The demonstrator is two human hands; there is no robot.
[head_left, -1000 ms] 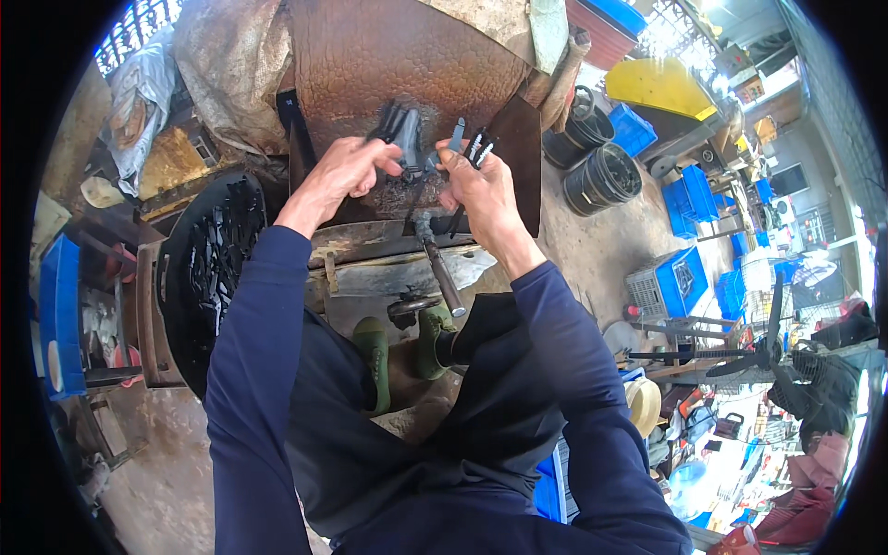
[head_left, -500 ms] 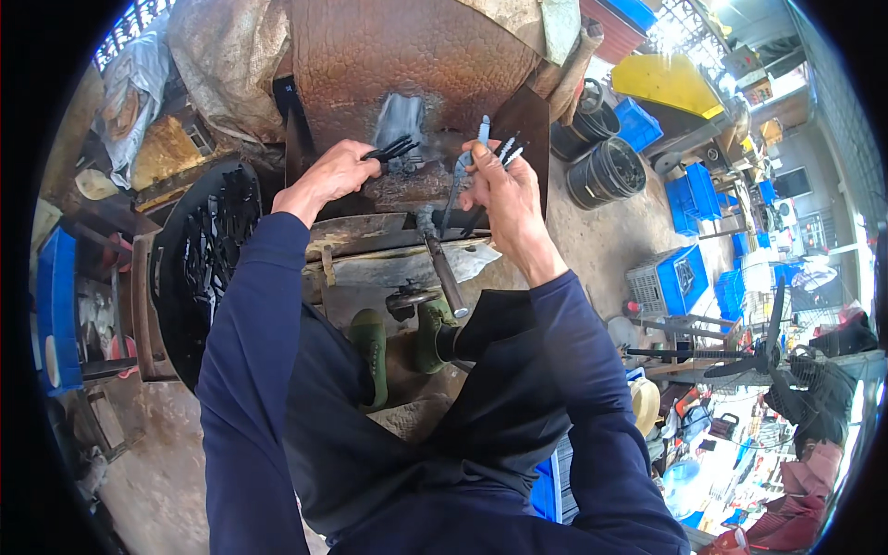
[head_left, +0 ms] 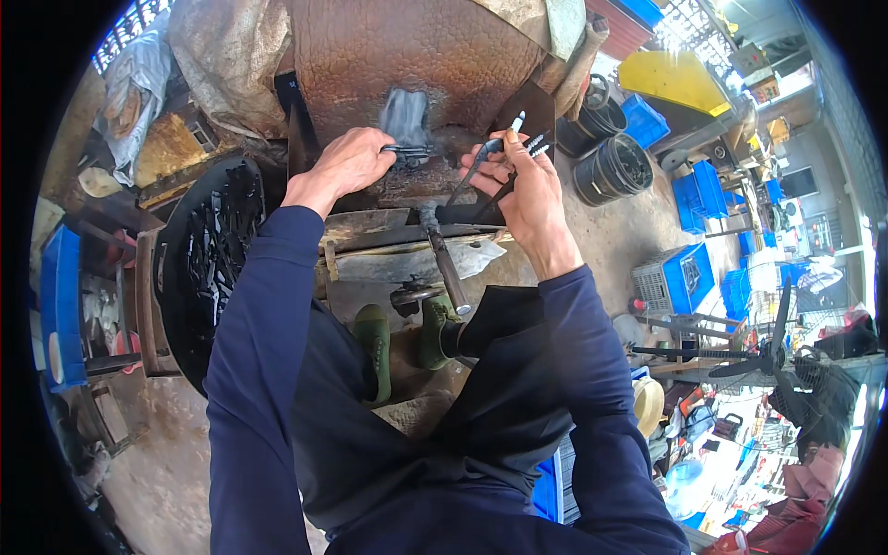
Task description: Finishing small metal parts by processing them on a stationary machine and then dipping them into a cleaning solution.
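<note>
My left hand (head_left: 347, 168) is closed round several thin dark metal pieces (head_left: 407, 150). Their ends reach to just below a blurred grey strip (head_left: 404, 116) in the brown, rough-surfaced guard (head_left: 416, 46). To the right, my right hand (head_left: 529, 190) pinches a curved grey metal piece (head_left: 485, 153) with a pale tip between thumb and fingers. Several pieces with ridged, shiny ends (head_left: 536, 145) stick out of the same hand. Below the hands, a metal rod (head_left: 446, 268) points toward me from the worn ledge. What kind of parts these are I cannot tell.
A black tub (head_left: 176, 277) of dark metal strips stands left of my arm. Black buckets (head_left: 610, 171) and a grey-blue crate (head_left: 675, 277) are on the right, with a fan (head_left: 772, 356) farther down. My green shoes (head_left: 373, 347) are under the ledge.
The left hand has moved slightly right and turned, bringing its metal pieces nearly level below the blurred strip. The right hand has shifted right, and its curved piece now leans more to the right.
</note>
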